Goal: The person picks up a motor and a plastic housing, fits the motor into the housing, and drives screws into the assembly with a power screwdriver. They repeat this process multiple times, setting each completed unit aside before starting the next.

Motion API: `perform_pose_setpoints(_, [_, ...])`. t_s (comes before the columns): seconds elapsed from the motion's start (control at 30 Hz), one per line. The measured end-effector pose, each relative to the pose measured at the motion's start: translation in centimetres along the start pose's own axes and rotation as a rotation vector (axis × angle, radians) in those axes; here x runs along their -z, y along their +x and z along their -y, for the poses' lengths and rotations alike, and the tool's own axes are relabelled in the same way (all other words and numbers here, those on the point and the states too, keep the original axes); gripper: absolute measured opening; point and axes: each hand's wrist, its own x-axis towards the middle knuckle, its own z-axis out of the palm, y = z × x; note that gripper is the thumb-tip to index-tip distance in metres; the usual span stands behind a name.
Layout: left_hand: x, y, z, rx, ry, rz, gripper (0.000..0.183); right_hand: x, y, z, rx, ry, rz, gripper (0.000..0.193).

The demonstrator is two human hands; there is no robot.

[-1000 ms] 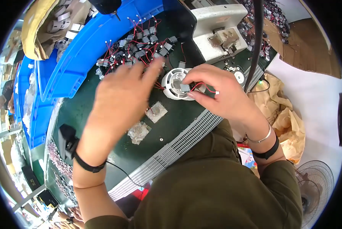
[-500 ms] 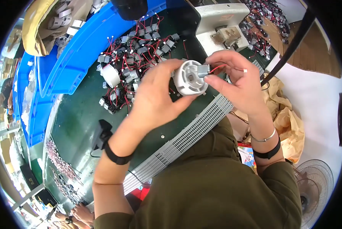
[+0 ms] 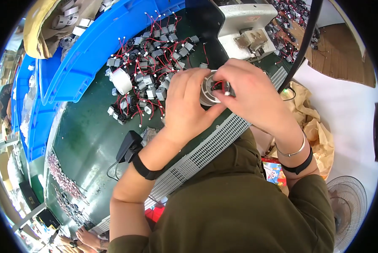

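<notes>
Left hand: your left hand (image 3: 187, 99) curves round the white housing (image 3: 205, 97), thumb at its near side; keep that grip steady so it can't turn.
Right hand: your right hand (image 3: 250, 88) has finger and thumb brought narrow at the small motor (image 3: 217, 85) (whether they truly pinch it, I cannot tell).
Motor: it sits at the housing's open face, between your two hands; seating looks like the step, so press straight and evenly, without tilting.
Red wires: they show just beside your right fingertips; best keep them outward, so none gets trapped under the motor.
Motor pile: the other motors (image 3: 149, 67) lie beyond and left of your left hand; mind their loose leads.
</notes>
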Motion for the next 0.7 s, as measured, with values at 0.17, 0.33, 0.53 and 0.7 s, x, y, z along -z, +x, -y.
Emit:
perform_pose_setpoints(0.17, [0.1, -0.2, -0.1, -0.033, 0.108, -0.049, 0.066, 1.6, 0.3, -0.9, 0.109, 0.024, 0.019, 0.034])
perform_pose_setpoints(0.33, [2.0, -1.3, 0.7, -0.075, -0.024, 0.066, 0.07, 2.9, 6.6, 2.8, 0.152, 0.457, -0.796, 0.03])
perform_pose_setpoints(0.53, [2.5, -1.7, 0.2, -0.338, 0.175, 0.004, 0.048, 5.5, 18.2, 6.5, 0.501, 0.899, -0.566, 0.064])
perform_pose_setpoints(0.7, [2.1, -0.7, -0.1, -0.265, 0.256, 0.098, 0.048, 8.2, 17.4, 7.8, 0.365, 1.163, -0.25, 0.041])
